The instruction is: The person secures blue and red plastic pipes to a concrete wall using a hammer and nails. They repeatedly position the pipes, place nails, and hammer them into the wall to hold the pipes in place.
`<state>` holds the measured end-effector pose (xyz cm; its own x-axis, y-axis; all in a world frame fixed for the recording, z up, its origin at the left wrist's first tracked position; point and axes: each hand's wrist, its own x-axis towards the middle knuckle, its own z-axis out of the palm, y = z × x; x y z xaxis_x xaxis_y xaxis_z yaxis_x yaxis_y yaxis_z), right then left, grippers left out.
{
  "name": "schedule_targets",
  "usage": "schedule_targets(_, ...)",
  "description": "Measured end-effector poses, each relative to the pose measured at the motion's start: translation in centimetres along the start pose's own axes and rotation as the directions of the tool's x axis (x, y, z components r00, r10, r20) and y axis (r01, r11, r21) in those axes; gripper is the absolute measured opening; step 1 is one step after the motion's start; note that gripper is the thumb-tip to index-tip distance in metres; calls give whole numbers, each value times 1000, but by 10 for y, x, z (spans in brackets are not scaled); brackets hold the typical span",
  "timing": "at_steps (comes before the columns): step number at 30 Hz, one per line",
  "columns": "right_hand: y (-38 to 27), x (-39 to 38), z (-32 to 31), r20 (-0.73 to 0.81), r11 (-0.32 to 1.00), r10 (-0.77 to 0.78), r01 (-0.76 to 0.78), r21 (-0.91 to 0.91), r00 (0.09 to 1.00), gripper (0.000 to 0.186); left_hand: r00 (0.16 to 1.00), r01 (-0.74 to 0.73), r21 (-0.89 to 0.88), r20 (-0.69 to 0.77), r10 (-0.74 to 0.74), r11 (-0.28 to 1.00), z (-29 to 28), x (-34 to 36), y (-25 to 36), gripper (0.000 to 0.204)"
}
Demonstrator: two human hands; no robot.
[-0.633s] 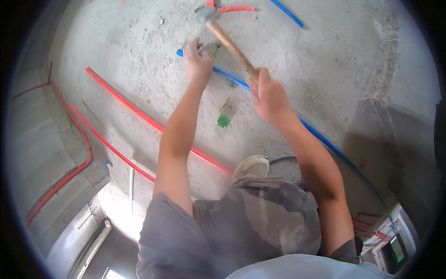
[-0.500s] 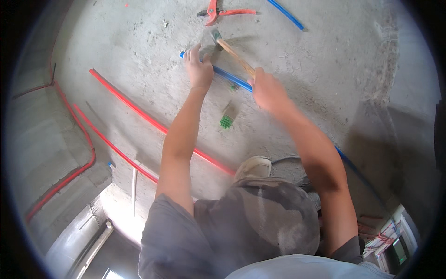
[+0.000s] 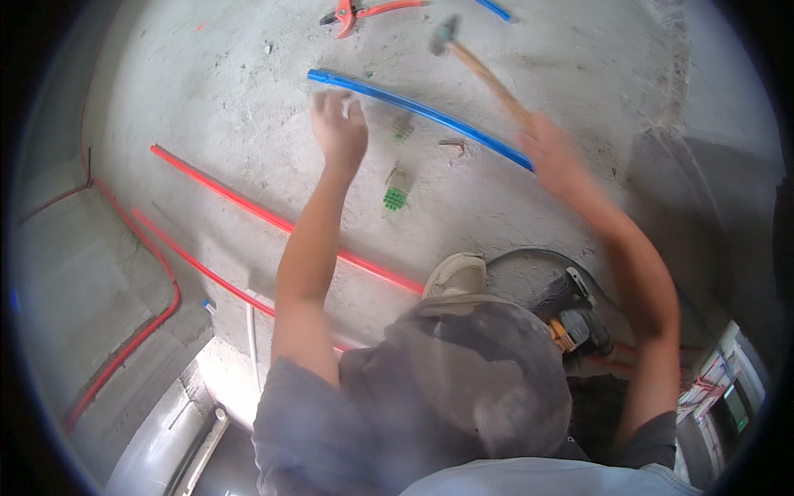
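Observation:
My right hand (image 3: 552, 155), slightly blurred, is closed round the wooden handle of a hammer (image 3: 490, 74). The hammer's head points up and away to the left, beyond the blue pipe (image 3: 413, 107). That pipe lies slantwise across the concrete floor, its right end by my right hand. Just on the near side of its left end is my left hand (image 3: 339, 132), its fingers loosely bent and apart with nothing visible in them. A clump of small green plastic pieces (image 3: 394, 198) sits on the floor between my arms, with a fainter greenish clump nearer the pipe.
Red-handled pipe cutters (image 3: 347, 15) lie at the far edge beside a short blue pipe piece (image 3: 494, 10). A long red pipe (image 3: 223, 194) runs beneath my left forearm. Near my shoe (image 3: 456, 274) rests a dark power tool (image 3: 575, 322) with a cable. More red pipe follows the left wall.
My left hand has let go of the blue pipe and drawn back toward me. The hammer, in my right hand, has moved to the right, away from the pipe's left end.

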<state>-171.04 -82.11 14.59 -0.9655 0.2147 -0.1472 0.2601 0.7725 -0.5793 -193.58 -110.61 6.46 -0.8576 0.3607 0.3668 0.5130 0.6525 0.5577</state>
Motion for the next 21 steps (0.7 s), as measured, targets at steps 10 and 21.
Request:
schedule_targets(10,80,-329,-139,269,796,590,-604,-41,761,20,819,-334,-158,439,369,929,14,-70,95,20)
schedule_targets(21,50,-421,-135,200,628,740,-766,139,643,31,755,-389,-333,419,505,859,53,-66,126,41)
